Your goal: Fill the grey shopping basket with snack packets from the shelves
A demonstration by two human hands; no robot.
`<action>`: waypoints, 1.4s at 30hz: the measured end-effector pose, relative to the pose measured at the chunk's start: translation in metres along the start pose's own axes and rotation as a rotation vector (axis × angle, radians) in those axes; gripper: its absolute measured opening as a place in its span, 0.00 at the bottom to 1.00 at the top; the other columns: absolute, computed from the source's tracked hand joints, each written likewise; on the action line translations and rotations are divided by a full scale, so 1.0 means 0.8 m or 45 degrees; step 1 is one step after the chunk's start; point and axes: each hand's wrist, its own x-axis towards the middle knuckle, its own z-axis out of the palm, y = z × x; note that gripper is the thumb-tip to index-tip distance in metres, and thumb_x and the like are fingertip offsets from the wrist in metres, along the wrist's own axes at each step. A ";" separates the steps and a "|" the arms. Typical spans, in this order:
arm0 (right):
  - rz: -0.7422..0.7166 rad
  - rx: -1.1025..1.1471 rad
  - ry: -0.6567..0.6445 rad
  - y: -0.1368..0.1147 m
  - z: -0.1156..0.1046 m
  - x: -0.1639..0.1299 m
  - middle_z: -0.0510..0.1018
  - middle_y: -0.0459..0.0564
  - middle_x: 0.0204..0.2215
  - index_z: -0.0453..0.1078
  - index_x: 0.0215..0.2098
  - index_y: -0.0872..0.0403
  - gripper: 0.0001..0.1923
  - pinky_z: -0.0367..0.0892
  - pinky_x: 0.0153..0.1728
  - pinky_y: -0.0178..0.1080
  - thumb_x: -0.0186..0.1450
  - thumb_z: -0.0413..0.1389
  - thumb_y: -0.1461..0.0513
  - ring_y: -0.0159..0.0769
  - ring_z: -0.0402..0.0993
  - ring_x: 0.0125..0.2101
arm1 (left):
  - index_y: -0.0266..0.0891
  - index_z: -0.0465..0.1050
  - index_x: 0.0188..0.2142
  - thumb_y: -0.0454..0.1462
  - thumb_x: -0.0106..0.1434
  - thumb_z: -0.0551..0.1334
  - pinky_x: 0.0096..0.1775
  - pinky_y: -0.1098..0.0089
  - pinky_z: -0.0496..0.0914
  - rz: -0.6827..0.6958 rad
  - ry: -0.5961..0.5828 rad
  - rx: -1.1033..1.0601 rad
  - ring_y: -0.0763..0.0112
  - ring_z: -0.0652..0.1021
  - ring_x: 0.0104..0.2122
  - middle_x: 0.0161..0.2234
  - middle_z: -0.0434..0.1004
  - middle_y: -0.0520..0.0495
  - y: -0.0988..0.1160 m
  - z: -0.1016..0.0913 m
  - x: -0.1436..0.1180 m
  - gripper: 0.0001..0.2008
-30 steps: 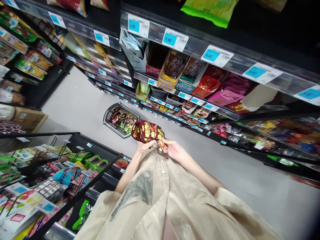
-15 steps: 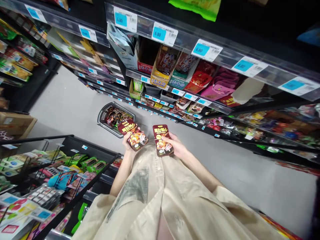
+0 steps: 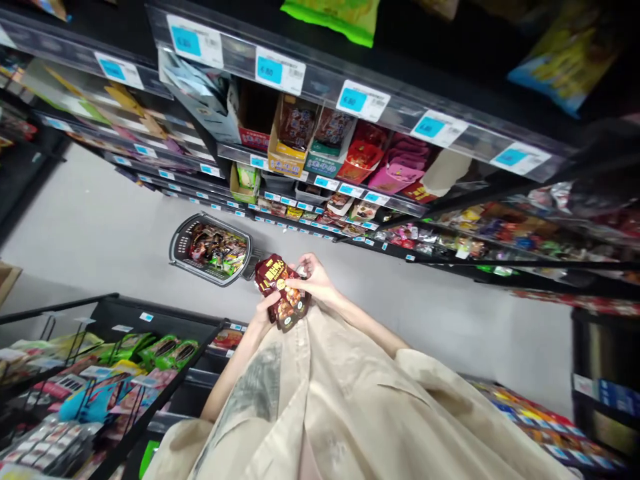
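Dark red snack packets (image 3: 284, 308) with yellow lettering and a food picture are stacked together in front of my shirt. My left hand (image 3: 263, 315) is closed on their lower left edge, thumb over the front. From the right, my right hand (image 3: 320, 283) grips the same packets, its thumb lying across the front face and its fingers curled at the upper right. How many packets are in the stack cannot be made out. Just beyond them on the floor is a grey shopping basket (image 3: 176, 248) with packaged snacks inside.
Tall shelves with price tags (image 3: 280, 69) run along the far side, holding boxed snacks (image 3: 287, 162) and bags. A low display rack (image 3: 113, 303) with hanging packets stands at my left. Grey floor (image 3: 400, 300) extends to the right.
My hands, each holding packets apart from the other, have come together, and the packets now overlap in one stack. The view has shifted, so the basket shows fully.
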 end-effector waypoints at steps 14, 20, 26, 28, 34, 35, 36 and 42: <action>-0.323 -0.534 -0.705 -0.056 -0.166 0.035 0.75 0.54 0.62 0.65 0.67 0.46 0.59 0.66 0.64 0.52 0.39 0.80 0.56 0.51 0.72 0.61 | 0.31 0.78 0.47 0.46 0.51 0.74 0.47 0.56 0.79 -0.523 -0.425 0.272 0.50 0.86 0.42 0.42 0.86 0.34 -0.057 0.072 0.051 0.28; -0.015 -0.633 -1.207 -0.077 -0.190 0.061 0.84 0.42 0.35 0.77 0.46 0.53 0.36 0.75 0.32 0.35 0.40 0.78 0.54 0.36 0.80 0.32 | 0.34 0.78 0.51 0.45 0.53 0.71 0.52 0.51 0.77 -0.617 -0.461 0.197 0.46 0.84 0.49 0.48 0.85 0.34 -0.085 0.087 0.068 0.27; 0.074 -0.252 -0.947 -0.033 -0.226 0.031 0.83 0.43 0.35 0.75 0.42 0.55 0.32 0.75 0.34 0.36 0.41 0.78 0.58 0.37 0.79 0.34 | 0.33 0.79 0.48 0.48 0.55 0.72 0.54 0.48 0.75 -0.465 -0.086 0.227 0.46 0.84 0.47 0.44 0.86 0.35 -0.095 0.085 0.040 0.26; 0.128 -0.088 -0.726 -0.013 -0.236 0.016 0.84 0.45 0.36 0.75 0.40 0.54 0.31 0.77 0.38 0.39 0.41 0.79 0.57 0.39 0.81 0.36 | 0.35 0.78 0.52 0.49 0.55 0.73 0.56 0.48 0.74 -0.296 -0.064 0.245 0.46 0.82 0.51 0.50 0.84 0.35 -0.091 0.095 0.028 0.29; 0.214 0.295 0.070 0.013 -0.203 -0.038 0.84 0.53 0.47 0.73 0.46 0.51 0.32 0.77 0.52 0.51 0.48 0.77 0.52 0.48 0.82 0.46 | 0.47 0.68 0.66 0.45 0.51 0.79 0.65 0.51 0.65 0.361 -0.003 0.847 0.47 0.72 0.63 0.65 0.71 0.41 -0.056 0.151 0.028 0.44; 0.208 0.320 0.112 0.009 -0.194 -0.044 0.84 0.53 0.48 0.71 0.48 0.50 0.33 0.76 0.54 0.52 0.48 0.77 0.53 0.49 0.82 0.47 | 0.46 0.69 0.65 0.44 0.49 0.80 0.66 0.53 0.64 0.435 0.011 1.007 0.48 0.71 0.64 0.66 0.70 0.41 -0.047 0.158 0.033 0.45; 0.196 0.334 0.128 0.005 -0.186 -0.048 0.83 0.53 0.49 0.70 0.50 0.50 0.35 0.76 0.55 0.53 0.48 0.77 0.53 0.50 0.81 0.49 | 0.45 0.71 0.64 0.43 0.48 0.80 0.66 0.54 0.64 0.476 0.008 1.134 0.48 0.71 0.64 0.66 0.70 0.41 -0.039 0.163 0.039 0.44; 0.005 0.275 0.119 -0.022 -0.187 -0.036 0.74 0.55 0.62 0.59 0.66 0.46 0.57 0.70 0.63 0.54 0.44 0.79 0.54 0.52 0.74 0.60 | 0.40 0.79 0.51 0.43 0.49 0.79 0.58 0.57 0.72 0.376 -0.062 1.327 0.54 0.80 0.50 0.50 0.82 0.43 -0.004 0.161 0.081 0.30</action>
